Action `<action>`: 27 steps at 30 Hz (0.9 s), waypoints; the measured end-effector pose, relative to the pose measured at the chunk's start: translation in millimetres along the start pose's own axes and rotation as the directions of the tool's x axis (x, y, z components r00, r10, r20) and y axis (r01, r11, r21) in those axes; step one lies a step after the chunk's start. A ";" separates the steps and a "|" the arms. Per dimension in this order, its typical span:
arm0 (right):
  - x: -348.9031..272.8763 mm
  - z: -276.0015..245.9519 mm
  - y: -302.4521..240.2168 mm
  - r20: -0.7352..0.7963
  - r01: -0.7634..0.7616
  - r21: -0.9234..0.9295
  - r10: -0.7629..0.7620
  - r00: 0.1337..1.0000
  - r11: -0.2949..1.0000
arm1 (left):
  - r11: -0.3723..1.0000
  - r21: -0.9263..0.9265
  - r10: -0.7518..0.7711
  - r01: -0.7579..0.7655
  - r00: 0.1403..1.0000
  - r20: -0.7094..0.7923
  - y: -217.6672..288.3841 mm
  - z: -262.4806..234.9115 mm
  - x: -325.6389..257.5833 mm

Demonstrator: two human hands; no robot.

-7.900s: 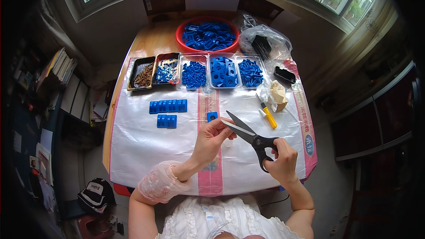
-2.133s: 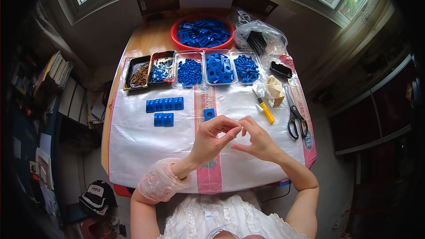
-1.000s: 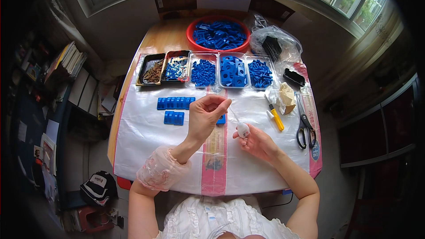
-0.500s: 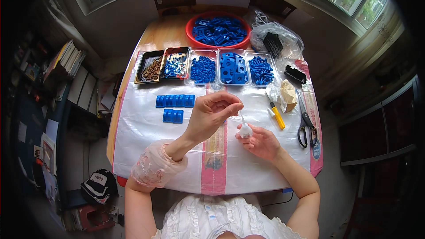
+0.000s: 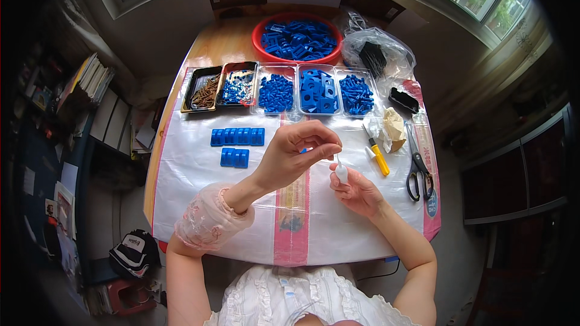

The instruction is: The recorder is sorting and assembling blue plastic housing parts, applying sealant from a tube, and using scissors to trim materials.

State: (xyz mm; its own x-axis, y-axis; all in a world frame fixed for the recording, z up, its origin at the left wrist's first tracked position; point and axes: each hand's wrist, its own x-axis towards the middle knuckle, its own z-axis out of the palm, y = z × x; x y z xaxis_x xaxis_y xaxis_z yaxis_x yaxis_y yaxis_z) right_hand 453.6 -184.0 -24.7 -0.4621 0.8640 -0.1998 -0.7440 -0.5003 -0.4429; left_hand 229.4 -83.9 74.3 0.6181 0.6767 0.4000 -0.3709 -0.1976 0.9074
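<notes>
My right hand (image 5: 357, 192) is closed around a small white squeeze bottle (image 5: 341, 172) with a thin nozzle pointing up. Just above and left of that nozzle, my left hand (image 5: 302, 152) is in a pinch, thumb against forefinger; whatever lies between the fingertips is too small to make out. A bit of blue (image 5: 304, 151) shows by the left hand's curled fingers, and I cannot tell whether it is held. Left of this hand, blue ridged blocks stand in two rows, a longer far row (image 5: 237, 137) and a shorter near row (image 5: 234, 157).
Trays of brown screws (image 5: 205, 92), small metal-and-blue parts (image 5: 239, 89) and blue plastic parts (image 5: 318, 92) line up across the table. Behind stands a red basin (image 5: 257, 45) of blue pieces. At right lie a yellow-handled tool (image 5: 380, 161), crumpled paper (image 5: 394, 129) and black-handled scissors (image 5: 417, 178).
Both hands have shifted slightly to the right. The white bottle has turned more upright, its nozzle still close to the left fingertips.
</notes>
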 end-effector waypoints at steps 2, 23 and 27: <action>0.0 -4.2 -1.7 0.017 0.031 0.041 -0.032 0.999 0.999 | 1.000 0.010 0.019 -0.019 1.000 0.014 -1.1 -0.4 2.4; 0.8 3.1 -15.6 -0.261 0.242 0.043 -0.223 0.939 0.969 | 0.385 0.909 -0.350 0.161 0.937 -0.017 -57.0 -40.5 -32.2; -0.1 -8.5 -16.2 -0.181 0.214 0.079 -0.197 0.964 0.974 | 0.400 0.904 -0.369 0.150 0.930 0.009 -56.0 -43.5 -29.0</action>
State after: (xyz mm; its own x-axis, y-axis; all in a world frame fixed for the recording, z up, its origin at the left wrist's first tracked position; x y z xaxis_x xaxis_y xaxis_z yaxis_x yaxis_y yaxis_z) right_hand 469.8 -175.5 -24.9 -0.2114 0.9413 -0.2631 -0.8614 -0.3066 -0.4048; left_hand 202.1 -61.6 6.3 0.7173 0.6957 0.0385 0.5712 -0.6188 0.5392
